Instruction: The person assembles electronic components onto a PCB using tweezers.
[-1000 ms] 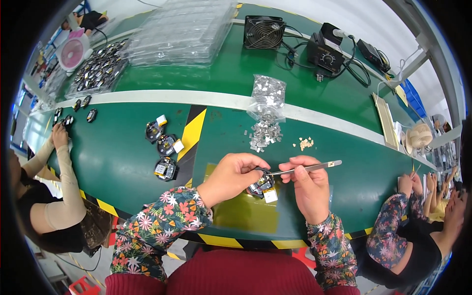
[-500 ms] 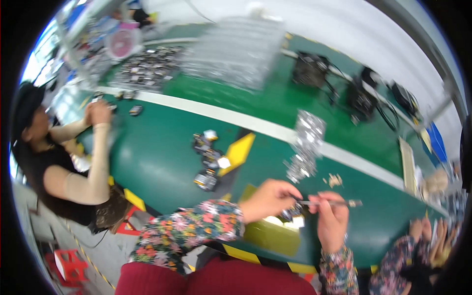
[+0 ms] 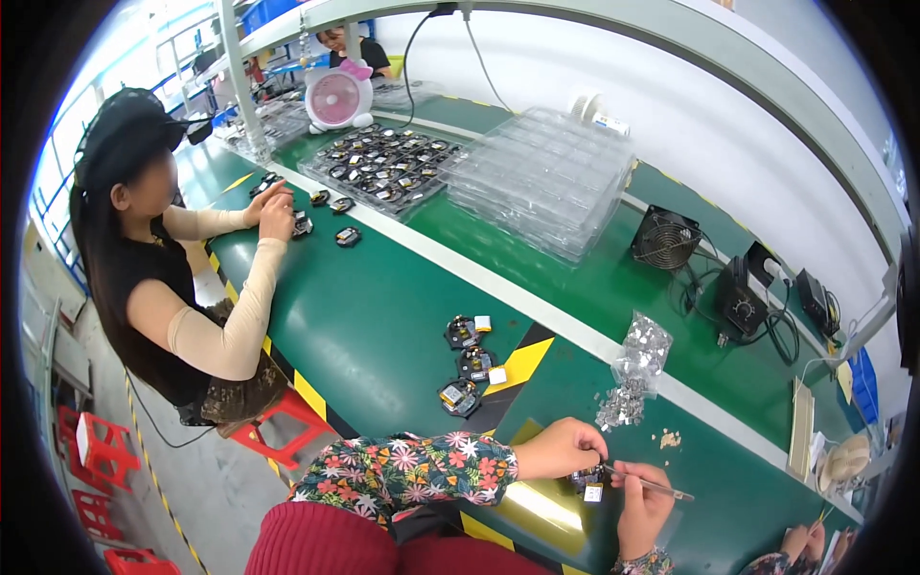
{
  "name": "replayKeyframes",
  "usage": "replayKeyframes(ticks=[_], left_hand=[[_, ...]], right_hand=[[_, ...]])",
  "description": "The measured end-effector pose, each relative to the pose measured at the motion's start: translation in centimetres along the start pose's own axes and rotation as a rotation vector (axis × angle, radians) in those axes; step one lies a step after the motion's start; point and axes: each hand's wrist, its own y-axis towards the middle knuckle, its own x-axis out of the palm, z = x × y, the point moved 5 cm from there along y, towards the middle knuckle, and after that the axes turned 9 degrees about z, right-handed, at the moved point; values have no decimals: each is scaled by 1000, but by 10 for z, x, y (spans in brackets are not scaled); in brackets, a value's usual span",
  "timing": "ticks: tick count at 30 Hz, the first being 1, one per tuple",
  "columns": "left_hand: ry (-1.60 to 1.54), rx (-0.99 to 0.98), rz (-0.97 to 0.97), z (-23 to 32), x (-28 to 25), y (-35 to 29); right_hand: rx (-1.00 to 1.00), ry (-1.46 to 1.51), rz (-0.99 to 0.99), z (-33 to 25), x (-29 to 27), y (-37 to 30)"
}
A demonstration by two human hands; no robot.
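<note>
My left hand (image 3: pixel 563 448) is closed, thumb and fingertips pinched together just above a small dark electronic assembly (image 3: pixel 579 475) with a white square piece (image 3: pixel 593 493) at its side. Whatever those fingertips hold is hidden. In my right hand (image 3: pixel 642 513) is a thin metal tool, seemingly tweezers (image 3: pixel 677 494), its tip reaching to the left fingertips. The assembly is by the edge of a shiny yellowish sheet (image 3: pixel 537 513) on the green table. Beyond my hands are a heap of small silvery pieces (image 3: pixel 623 404) and a few beige scraps (image 3: pixel 668 439).
Several similar assemblies (image 3: pixel 462 396) lie to the left. A clear bag (image 3: pixel 644 345) lies beyond the silvery heap. Farther back are stacked clear trays (image 3: pixel 541 177), a filled tray (image 3: pixel 383 165) and a black fan (image 3: pixel 665 238). A co-worker (image 3: pixel 158 259) sits at left; another person's hands (image 3: pixel 805 541) show at right.
The view has swung, so the table and my hands appear lower in the picture. My hands keep nearly the same pose, the tool still in my right hand.
</note>
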Motion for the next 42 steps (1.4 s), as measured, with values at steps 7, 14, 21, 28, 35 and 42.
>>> replayKeyframes(ticks=[7,14,21,28,35,42], left_hand=[[-30,81,-48,-13,5,5],[19,83,-42,-7,2,5],[-62,-48,-80,-22,4,9],[-47,-76,-98,-13,4,7],[-31,-32,-93,-16,1,10],[-86,-100,-88,-7,7,5]], right_hand=[[-91,-68,-57,-9,-2,-6],[-96,-98,-83,-12,1,-6],[-93,-119,-74,-14,2,-4],[-61,-145,-65,-8,-1,-5],[-65,25,81,-8,-12,-1],[80,252,138,-1,-22,4]])
